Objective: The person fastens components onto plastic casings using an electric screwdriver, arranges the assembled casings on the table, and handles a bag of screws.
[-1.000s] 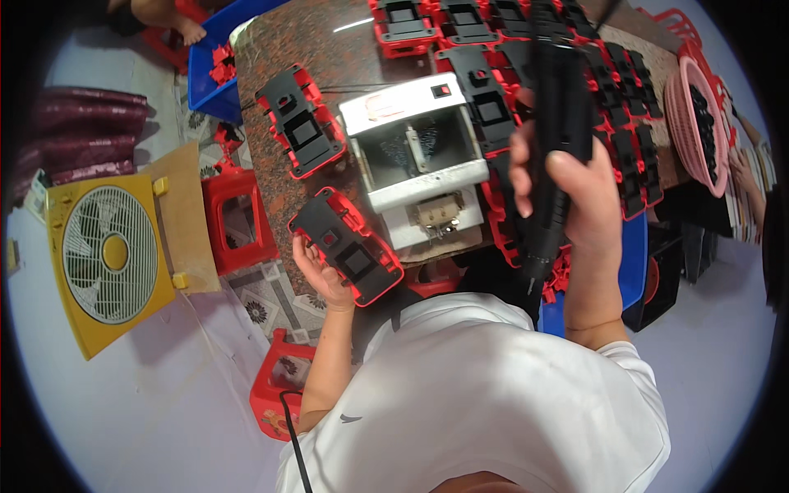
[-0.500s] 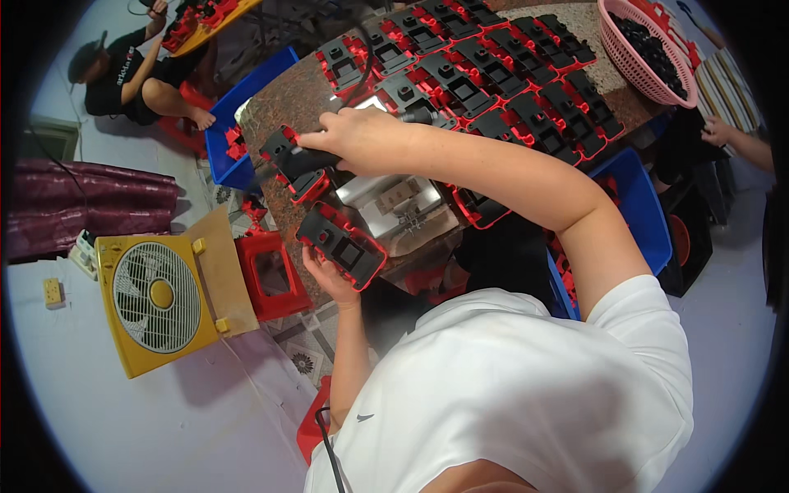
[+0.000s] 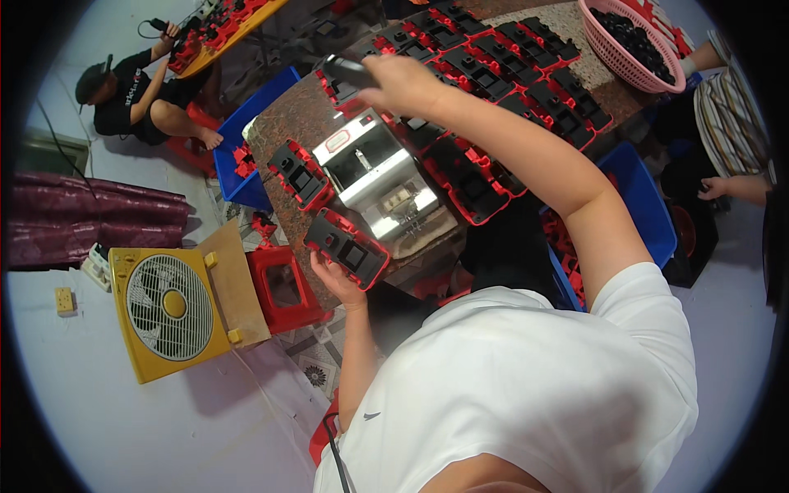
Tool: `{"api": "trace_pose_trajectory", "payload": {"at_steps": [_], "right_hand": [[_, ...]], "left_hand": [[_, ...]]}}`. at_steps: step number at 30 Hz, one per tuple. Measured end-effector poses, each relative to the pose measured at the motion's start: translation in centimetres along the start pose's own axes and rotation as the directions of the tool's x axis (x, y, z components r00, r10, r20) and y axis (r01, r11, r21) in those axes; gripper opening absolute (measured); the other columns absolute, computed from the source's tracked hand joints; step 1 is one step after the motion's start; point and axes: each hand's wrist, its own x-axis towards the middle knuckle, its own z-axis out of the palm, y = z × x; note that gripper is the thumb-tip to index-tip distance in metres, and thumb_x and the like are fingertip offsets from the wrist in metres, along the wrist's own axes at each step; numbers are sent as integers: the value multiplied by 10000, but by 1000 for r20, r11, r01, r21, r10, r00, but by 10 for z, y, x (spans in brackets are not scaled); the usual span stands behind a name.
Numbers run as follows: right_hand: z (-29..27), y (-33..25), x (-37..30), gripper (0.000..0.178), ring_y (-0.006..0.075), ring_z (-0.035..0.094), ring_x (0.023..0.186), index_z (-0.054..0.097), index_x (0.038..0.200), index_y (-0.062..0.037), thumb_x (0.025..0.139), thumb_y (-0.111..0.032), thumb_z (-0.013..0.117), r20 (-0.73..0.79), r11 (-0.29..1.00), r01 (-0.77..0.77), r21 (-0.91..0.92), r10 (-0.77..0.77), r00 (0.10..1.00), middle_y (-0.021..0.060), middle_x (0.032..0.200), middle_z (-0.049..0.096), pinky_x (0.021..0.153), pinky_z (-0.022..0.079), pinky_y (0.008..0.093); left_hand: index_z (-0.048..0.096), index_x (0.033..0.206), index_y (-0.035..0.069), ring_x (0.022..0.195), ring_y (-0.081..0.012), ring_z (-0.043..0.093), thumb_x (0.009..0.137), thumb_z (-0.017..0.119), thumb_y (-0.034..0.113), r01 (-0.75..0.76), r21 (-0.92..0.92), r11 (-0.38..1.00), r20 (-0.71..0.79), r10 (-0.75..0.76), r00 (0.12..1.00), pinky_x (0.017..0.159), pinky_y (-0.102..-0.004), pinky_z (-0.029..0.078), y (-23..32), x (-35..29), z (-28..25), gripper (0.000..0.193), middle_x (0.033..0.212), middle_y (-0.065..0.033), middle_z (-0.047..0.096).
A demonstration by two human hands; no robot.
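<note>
My left hand is closed on the near edge of a red-and-black plastic housing, held tilted beside the near left corner of the table. My right hand grips a black electric screwdriver, raised over the far part of the table. Below it a shiny metal fixture sits on the tabletop. Another red-and-black housing lies left of the fixture, touched by neither hand. Rows of similar housings cover the table's right side.
The speckled stone table has blue bins at its left and right. A pink basket of black parts stands far right. A red stool and yellow fan are at left. Other people work at far left and right.
My right hand has lifted the screwdriver away from the housing left of the fixture, moving it up and right. My left hand still holds its housing, nearly unmoved.
</note>
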Motion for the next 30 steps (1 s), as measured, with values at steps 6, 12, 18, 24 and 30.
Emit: {"api": "trace_pose_trajectory", "payload": {"at_steps": [6,12,18,24,30], "right_hand": [[-1,50,-24,419,391,615,948,614,1024,18,760,-295,705,49,945,-312,-101,318,947,255,1073,570,814,514,450],[28,51,-32,315,347,620,989,682,983,-8,718,-176,657,125,898,-390,-205,419,899,215,1063,626,794,520,445],[-12,44,-70,536,338,529,1074,546,1149,-23,730,-317,704,-192,952,-304,28,304,933,171,1121,553,862,460,467],[-57,82,-288,256,165,588,863,527,1063,-45,839,-73,647,-726,828,-2,561,493,479,102,966,576,723,478,290],[60,172,-489,212,357,598,874,567,976,-30,825,-176,602,-259,491,-743,454,871,417,165,890,618,775,478,434]], "left_hand": [[246,1387,-7,1083,-197,514,936,426,543,-10,5,1000,-8,10,1000,939,-332,413,12,1,10,734,1229,-130,472],[294,1348,10,910,-201,602,953,409,342,-21,3,1000,10,21,1000,758,-304,528,0,0,0,530,1099,-130,536],[289,1375,45,1073,-262,537,911,493,363,-192,146,970,184,164,969,845,-378,489,-9,10,-17,598,1231,-159,477],[402,1263,33,1105,-269,507,948,391,429,203,131,970,-119,-187,975,829,-353,436,38,41,-41,506,1299,-129,455],[518,1127,-7,990,-242,591,921,532,360,112,179,977,-336,-46,941,790,-332,464,112,130,-48,421,1088,-136,605]]}}
